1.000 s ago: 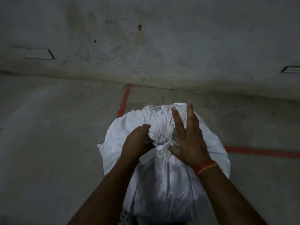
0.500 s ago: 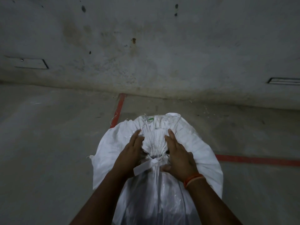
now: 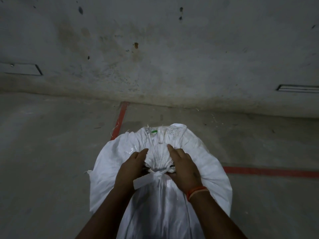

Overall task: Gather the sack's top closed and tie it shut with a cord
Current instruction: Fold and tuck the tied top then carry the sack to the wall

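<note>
Closest to me, between my forearms, stands the white woven sack (image 3: 160,204), upright on the concrete floor (image 3: 51,152). My left hand (image 3: 131,168) and right hand (image 3: 184,169) press in on either side of its gathered neck (image 3: 158,157), where a white cord (image 3: 161,171) already circles the bunched fabric and a flat tail (image 3: 143,181) sticks out toward my left wrist. My left grip is curled around the neck's side; whether my right grip pinches the cord's other end I cannot tell, since the fingers hide it. To finish well, I judge I should keep the gathers squeezed tight, pull both ends level and opposite, and seat the knot hard against the neck so nothing slackens. Beyond the sack, red painted lines (image 3: 120,118) run across the floor to a stained wall (image 3: 155,57).
</note>
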`<state>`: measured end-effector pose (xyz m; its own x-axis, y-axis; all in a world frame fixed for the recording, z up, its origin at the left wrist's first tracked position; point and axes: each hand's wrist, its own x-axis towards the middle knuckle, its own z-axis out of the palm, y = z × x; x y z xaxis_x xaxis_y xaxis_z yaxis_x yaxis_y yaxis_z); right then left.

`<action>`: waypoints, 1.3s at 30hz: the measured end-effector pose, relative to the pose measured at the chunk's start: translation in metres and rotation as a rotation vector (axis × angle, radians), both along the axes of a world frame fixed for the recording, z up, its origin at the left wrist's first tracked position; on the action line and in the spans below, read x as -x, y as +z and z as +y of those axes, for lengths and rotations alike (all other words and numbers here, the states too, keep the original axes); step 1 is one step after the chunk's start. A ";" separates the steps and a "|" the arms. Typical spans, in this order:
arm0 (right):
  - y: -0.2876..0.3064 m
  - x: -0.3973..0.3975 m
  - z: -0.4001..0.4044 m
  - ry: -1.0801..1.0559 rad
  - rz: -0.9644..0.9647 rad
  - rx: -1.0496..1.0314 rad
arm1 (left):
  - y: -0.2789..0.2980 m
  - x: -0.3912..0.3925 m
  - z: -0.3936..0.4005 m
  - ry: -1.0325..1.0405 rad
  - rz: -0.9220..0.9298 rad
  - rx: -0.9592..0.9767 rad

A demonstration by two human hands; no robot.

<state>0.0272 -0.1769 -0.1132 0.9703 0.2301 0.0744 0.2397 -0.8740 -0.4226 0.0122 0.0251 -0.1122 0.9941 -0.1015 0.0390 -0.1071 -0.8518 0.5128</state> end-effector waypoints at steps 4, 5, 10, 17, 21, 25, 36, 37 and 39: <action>-0.002 -0.003 -0.004 0.006 -0.028 -0.026 | -0.006 -0.002 0.007 -0.022 -0.071 0.077; -0.003 -0.005 -0.005 0.012 -0.053 -0.029 | -0.007 -0.002 0.009 -0.029 -0.084 0.098; -0.009 -0.010 -0.009 0.009 -0.109 -0.061 | -0.010 -0.011 0.013 -0.035 -0.091 0.138; -0.014 -0.021 -0.011 -0.012 -0.220 -0.127 | -0.010 -0.023 0.014 -0.043 -0.109 0.230; 0.012 -0.035 -0.011 -0.031 -0.206 -0.183 | 0.005 -0.039 0.013 -0.043 -0.076 0.314; 0.069 -0.069 -0.023 -0.006 -0.106 -0.215 | 0.060 -0.073 0.006 -0.032 -0.086 0.260; 0.360 -0.119 -0.050 0.011 -0.215 -0.203 | 0.359 -0.131 -0.013 -0.181 -0.188 0.181; 0.399 -0.122 -0.050 0.016 -0.233 -0.209 | 0.397 -0.135 -0.014 -0.189 -0.214 0.173; 0.474 -0.131 -0.053 0.018 -0.265 -0.239 | 0.474 -0.141 -0.018 -0.181 -0.261 0.191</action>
